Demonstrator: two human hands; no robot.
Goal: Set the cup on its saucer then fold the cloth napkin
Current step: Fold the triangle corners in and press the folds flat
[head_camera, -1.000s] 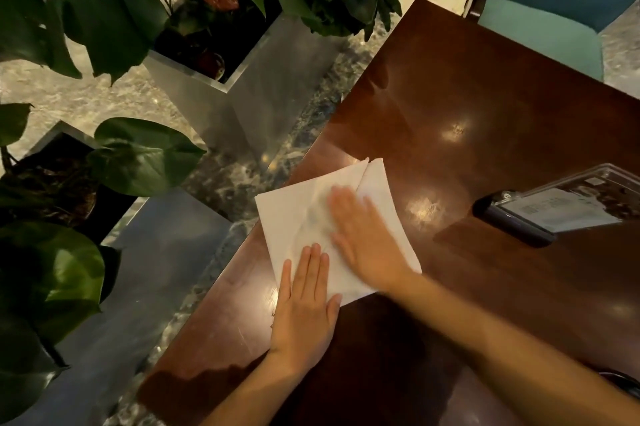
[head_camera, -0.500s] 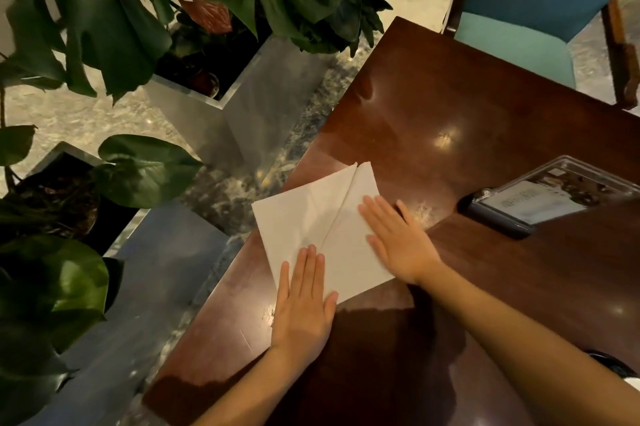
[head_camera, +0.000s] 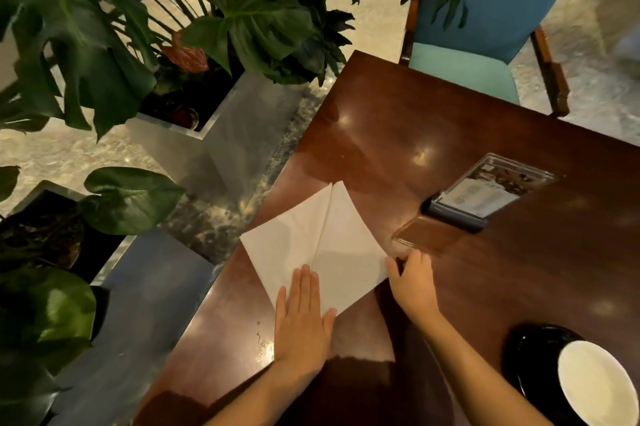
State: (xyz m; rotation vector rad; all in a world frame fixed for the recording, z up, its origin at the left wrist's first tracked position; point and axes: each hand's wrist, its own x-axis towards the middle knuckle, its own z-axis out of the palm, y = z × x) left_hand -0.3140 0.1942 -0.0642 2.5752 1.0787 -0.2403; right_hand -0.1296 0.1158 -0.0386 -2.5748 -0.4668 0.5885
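A white cloth napkin [head_camera: 325, 245] lies on the dark wooden table [head_camera: 433, 120] near its left edge, folded to a kite shape with a centre seam. My left hand [head_camera: 303, 321] lies flat with its fingers pressing the napkin's near corner. At the napkin's right corner, my right hand [head_camera: 412, 283] has its thumb and curled fingers closed on the cloth. A white cup [head_camera: 592, 387] stands on a black saucer [head_camera: 530, 356] at the lower right, partly cut off by the frame.
A clear acrylic menu stand [head_camera: 485, 197] on a dark base stands right of the napkin. A teal chair [head_camera: 485, 44] is at the far table edge. Metal planters [head_camera: 214, 148] with large leafy plants [head_camera: 86, 44] stand on the floor to the left.
My right hand slid off the middle of the napkin to its right corner and curled there. My left hand stayed flat. The view widened, bringing the cup and saucer in.
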